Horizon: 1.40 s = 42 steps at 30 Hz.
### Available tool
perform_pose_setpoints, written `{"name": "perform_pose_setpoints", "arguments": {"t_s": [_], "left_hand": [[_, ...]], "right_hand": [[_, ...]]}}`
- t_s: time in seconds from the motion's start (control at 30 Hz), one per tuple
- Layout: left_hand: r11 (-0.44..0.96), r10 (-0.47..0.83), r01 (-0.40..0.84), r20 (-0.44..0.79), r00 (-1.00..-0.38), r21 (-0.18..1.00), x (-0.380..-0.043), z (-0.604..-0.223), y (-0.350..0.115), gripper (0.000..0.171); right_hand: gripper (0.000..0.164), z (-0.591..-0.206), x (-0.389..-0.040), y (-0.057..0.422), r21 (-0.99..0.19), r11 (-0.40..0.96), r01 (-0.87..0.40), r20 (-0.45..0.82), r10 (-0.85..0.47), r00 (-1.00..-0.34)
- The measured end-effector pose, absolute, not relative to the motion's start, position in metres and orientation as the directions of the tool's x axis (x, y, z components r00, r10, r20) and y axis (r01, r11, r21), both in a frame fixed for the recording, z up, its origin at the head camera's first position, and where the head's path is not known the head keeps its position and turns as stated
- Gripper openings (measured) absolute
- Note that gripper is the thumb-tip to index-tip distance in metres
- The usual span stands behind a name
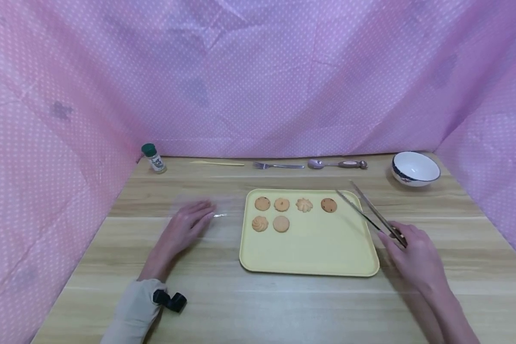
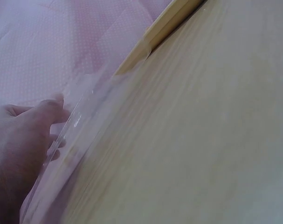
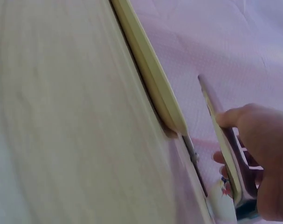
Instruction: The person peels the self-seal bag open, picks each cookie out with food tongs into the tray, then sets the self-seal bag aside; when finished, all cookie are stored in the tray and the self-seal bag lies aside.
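My left hand [image 1: 188, 223] holds a clear plastic bag [image 1: 234, 206] on the table, left of the tray. In the left wrist view, the bag [image 2: 92, 109] shows as thin film with its edge running past the thumb and fingers. Metal tongs [image 1: 379, 216] are in my right hand [image 1: 419, 255], their two arms spread apart over the right side of a pale yellow tray [image 1: 318, 258]. Several cookies lie on that tray: a chocolate-chip cookie [image 1: 328, 205] by itself nearest the tongs, a star-shaped cookie [image 1: 304, 205], and others grouped at the left, including a swirled cookie [image 1: 260, 223].
Along the back of the table lie a yellow knife [image 1: 217, 163], a fork [image 1: 279, 166] and a spoon [image 1: 337, 164]. A green-capped shaker [image 1: 154, 158] stands at the back left, a white bowl [image 1: 416, 168] at the back right. Pink dotted cloth [image 1: 258, 86] surrounds the table.
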State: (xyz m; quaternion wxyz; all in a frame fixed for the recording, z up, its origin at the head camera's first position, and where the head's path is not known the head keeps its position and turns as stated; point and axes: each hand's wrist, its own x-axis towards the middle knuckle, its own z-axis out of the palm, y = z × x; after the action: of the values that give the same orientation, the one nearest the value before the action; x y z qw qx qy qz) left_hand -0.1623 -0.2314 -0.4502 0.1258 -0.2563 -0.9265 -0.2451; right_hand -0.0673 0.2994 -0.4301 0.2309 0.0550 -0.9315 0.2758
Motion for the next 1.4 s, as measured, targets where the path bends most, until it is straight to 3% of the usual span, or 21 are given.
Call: {"name": "perform_pose_setpoints", "arguments": {"t_s": [0.2, 0.4, 0.5, 1.03, 1.4], "left_hand": [[0.763, 0.407, 0.532, 0.366, -0.837, 0.367, -0.163, -0.449, -0.231, 0.035], [0.771, 0.391, 0.52, 0.372, -0.842, 0.367, -0.163, -0.45, -0.23, 0.034], [0.777, 0.389, 0.512, 0.361, -0.848, 0.367, -0.163, -0.449, -0.229, 0.035], [0.788, 0.376, 0.5, 0.361, -0.853, 0.36, -0.166, -0.451, -0.228, 0.033], [0.801, 0.377, 0.48, 0.32, -0.869, 0.357, -0.163, -0.449, -0.228, 0.035]], "right_hand": [[0.041, -0.434, -0.065, 0.313, -0.503, 0.861, -0.077, 0.369, 0.134, -0.92], [0.022, -0.437, -0.067, 0.321, -0.47, 0.882, -0.027, 0.355, 0.16, -0.921], [0.021, -0.438, -0.067, 0.324, -0.461, 0.888, 0.004, 0.333, 0.177, -0.926], [0.049, -0.441, -0.063, 0.326, -0.493, 0.846, 0.202, 0.152, 0.312, -0.938], [0.053, -0.442, -0.061, 0.327, -0.471, 0.847, 0.246, 0.101, 0.329, -0.939]]}}
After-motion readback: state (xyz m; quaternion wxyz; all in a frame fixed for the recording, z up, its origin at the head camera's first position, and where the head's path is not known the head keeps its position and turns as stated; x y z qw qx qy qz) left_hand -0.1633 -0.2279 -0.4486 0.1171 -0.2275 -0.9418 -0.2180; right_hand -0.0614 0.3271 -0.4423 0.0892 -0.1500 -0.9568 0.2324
